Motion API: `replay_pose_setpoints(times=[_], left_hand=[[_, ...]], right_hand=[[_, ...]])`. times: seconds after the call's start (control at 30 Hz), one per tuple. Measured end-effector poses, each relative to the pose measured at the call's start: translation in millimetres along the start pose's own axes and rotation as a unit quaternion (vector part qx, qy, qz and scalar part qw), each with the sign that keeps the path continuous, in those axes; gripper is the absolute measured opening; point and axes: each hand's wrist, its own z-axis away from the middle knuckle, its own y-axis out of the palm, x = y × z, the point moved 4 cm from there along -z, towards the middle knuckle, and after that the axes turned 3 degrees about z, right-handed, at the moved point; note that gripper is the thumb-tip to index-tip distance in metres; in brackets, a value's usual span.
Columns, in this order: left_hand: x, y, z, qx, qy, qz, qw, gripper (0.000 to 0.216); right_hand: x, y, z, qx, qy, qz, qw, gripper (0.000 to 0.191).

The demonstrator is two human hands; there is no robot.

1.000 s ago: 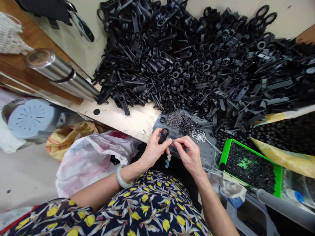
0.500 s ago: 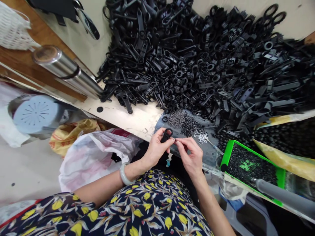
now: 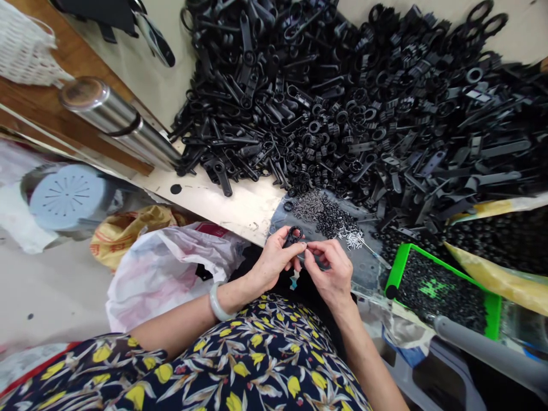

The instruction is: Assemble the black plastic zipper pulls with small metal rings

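Note:
My left hand (image 3: 273, 258) is closed around a black plastic part with a ring-shaped end (image 3: 293, 235); the ring sticks up past the thumb and forefinger. Close against it, my right hand (image 3: 330, 266) pinches with thumb and forefinger at the part's near side. Whatever lies between those right fingertips is too small to make out. Just beyond the hands, a dark mat (image 3: 280, 216) bears a pile of small brownish springs or coils (image 3: 309, 206), a pile of little black pieces (image 3: 336, 221) and some short silvery pins (image 3: 353, 237). A thin tool (image 3: 375, 254) lies by the pins.
A large heap of black plastic parts (image 3: 299, 103) covers the far bench. At right stands a green tray (image 3: 398, 273) of small black bits, beside yellow sacking (image 3: 492, 277) and a grey tube (image 3: 483, 342). A steel flask (image 3: 124, 125) and a white bag (image 3: 141, 279) are at left.
Both hands stay together at the black part, with slight shifts of the right fingers. The ring end has tilted a little. The whole view has moved slightly.

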Motion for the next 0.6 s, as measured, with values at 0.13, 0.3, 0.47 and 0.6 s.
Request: replay_pose_setpoints(times=[0.13, 0.3, 0.47, 0.6], left_hand=[[0, -3, 3, 0.019, -0.043, 0.037, 0.998, 0.039], [-1, -6, 12, 0.06, -0.073, 0.097, 0.991, 0.042], [4, -8, 14, 0.059, -0.048, 0.056, 0.996, 0.045], [8, -8, 14, 0.044, -0.057, 0.046, 0.996, 0.051]], right_hand=[[-2, -5, 1, 0.002, 0.013, -0.015, 1.0, 0.011], [-3, -2, 4, 0.024, 0.008, -0.026, 0.999, 0.009], [-9, 8, 4, 0.058, 0.013, -0.023, 0.998, 0.011], [-13, 11, 4, 0.078, 0.009, -0.022, 0.997, 0.012]])
